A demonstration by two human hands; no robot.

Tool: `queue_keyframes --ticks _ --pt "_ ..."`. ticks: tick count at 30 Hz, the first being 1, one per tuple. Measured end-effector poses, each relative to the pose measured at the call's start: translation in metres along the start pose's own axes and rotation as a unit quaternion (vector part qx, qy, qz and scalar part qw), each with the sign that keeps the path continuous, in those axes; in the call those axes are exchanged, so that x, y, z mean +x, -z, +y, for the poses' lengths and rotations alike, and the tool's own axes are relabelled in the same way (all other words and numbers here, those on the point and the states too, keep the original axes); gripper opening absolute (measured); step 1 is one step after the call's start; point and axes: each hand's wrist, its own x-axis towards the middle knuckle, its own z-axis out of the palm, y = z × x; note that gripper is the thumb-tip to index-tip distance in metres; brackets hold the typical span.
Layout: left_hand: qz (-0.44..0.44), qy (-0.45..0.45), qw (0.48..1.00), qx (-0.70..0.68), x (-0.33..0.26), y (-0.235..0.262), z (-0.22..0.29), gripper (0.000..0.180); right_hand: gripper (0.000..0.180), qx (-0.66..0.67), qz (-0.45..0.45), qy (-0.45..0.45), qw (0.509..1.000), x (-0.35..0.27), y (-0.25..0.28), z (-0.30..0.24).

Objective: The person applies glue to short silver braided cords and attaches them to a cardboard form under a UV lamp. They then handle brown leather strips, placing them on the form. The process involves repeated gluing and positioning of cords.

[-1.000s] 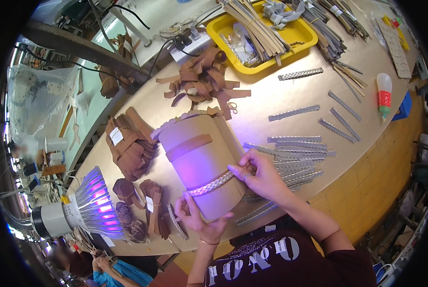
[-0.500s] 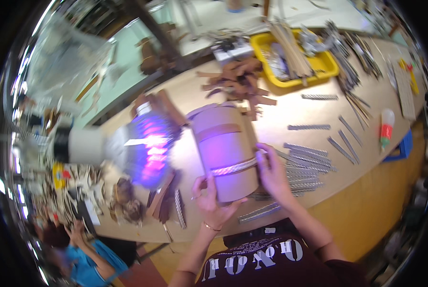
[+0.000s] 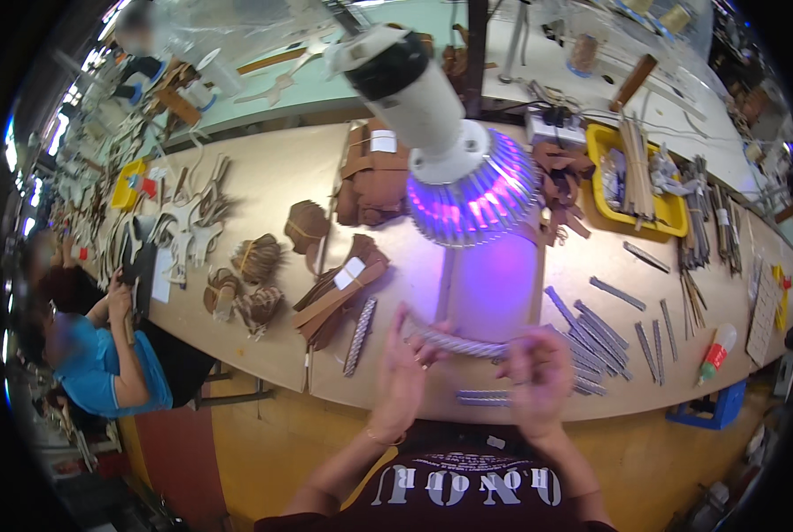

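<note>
A silvery braided strip (image 3: 463,345) stretches between my two hands above the near edge of the workbench, slightly bowed. Its left end rests in the fingers of my left hand (image 3: 401,377), which are closed on it. On the other side, my right hand (image 3: 538,372) pinches the right end between curled fingertips. Just beyond the strip lies a brown cardboard-like form (image 3: 494,288), lit violet. A ribbed lamp (image 3: 472,191) with a white neck hangs over it and hides its far part.
Several braided strips (image 3: 591,337) lie to the right, near a red-and-white bottle (image 3: 717,353). A yellow tray (image 3: 636,217) stands farther back. Bundled brown strips (image 3: 343,288) lie left on the workbench (image 3: 263,208). At far left sits a person in a blue shirt (image 3: 117,355).
Both hands have left the brown form, and the braided strip that lay across it is now held between them. The view has swung left, bringing the lamp to the middle.
</note>
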Motion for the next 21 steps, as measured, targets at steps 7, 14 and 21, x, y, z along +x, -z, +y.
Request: queue_keyframes --ticks 7,14,21 --pt "-0.010 0.081 0.985 0.153 0.008 0.070 0.027 0.065 0.026 -0.223 -0.188 0.145 0.946 -0.005 0.005 0.006" --pt "-0.098 0.067 0.789 0.603 0.016 0.081 0.021 0.073 0.020 -0.361 -0.182 0.006 0.915 0.002 0.082 0.002" --pt "-0.039 -0.160 0.665 0.729 0.028 0.053 0.032 0.055 0.022 -0.475 -0.340 0.000 0.812 -0.028 0.070 0.026"
